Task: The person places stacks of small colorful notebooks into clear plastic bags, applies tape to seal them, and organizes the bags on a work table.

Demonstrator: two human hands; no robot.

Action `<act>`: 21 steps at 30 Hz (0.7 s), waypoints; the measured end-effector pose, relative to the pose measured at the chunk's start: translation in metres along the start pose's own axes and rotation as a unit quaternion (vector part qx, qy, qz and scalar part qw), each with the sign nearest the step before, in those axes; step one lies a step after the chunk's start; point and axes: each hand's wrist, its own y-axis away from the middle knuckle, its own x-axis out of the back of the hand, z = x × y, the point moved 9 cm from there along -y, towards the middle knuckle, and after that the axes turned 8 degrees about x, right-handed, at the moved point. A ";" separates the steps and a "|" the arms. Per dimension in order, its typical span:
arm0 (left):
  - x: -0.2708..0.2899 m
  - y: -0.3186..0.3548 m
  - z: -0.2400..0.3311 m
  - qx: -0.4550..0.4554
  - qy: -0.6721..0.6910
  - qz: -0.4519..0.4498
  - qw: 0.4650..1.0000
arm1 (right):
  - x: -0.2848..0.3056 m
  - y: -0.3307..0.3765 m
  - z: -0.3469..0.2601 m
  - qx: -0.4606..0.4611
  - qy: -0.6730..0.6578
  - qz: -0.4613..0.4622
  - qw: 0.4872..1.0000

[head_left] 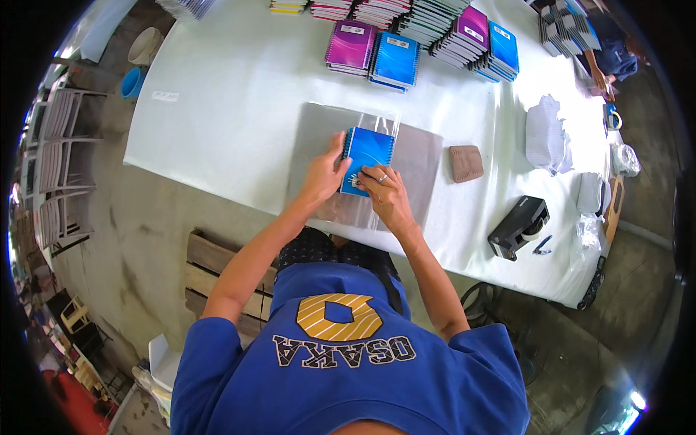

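Your blue notebook (371, 148) lies on clear plastic sheets (420, 163) atop the white table (225, 145). Your left hand (325, 174) is at its left edge; your right hand (388, 194) covers its lower right part, fingertips partly hidden. I cannot tell whether either hand grips it or merely touches it. The upper border cuts off some stacked notebooks (435, 22); a co-worker (616, 58) shows only partly.
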 end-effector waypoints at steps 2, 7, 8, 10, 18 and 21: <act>0.039 0.022 0.002 -0.106 -0.149 0.208 0.961 | 0.001 0.003 0.002 -0.003 0.000 0.008 1.000; 0.038 0.037 -0.039 -0.074 -0.390 0.169 0.902 | -0.003 0.003 0.002 0.004 -0.011 0.017 1.000; 0.033 0.041 -0.036 -0.114 -0.402 0.179 0.891 | -0.004 0.002 0.002 -0.002 -0.015 0.017 1.000; 0.032 0.043 -0.033 -0.116 -0.390 0.202 0.891 | -0.002 0.000 0.000 -0.005 -0.018 0.014 1.000; 0.040 0.084 -0.069 0.073 0.191 0.186 0.961 | -0.006 -0.001 0.002 -0.055 -0.068 0.018 0.996; 0.025 0.096 -0.095 0.121 0.301 0.128 0.937 | -0.015 -0.003 0.008 -0.112 -0.167 -0.001 0.980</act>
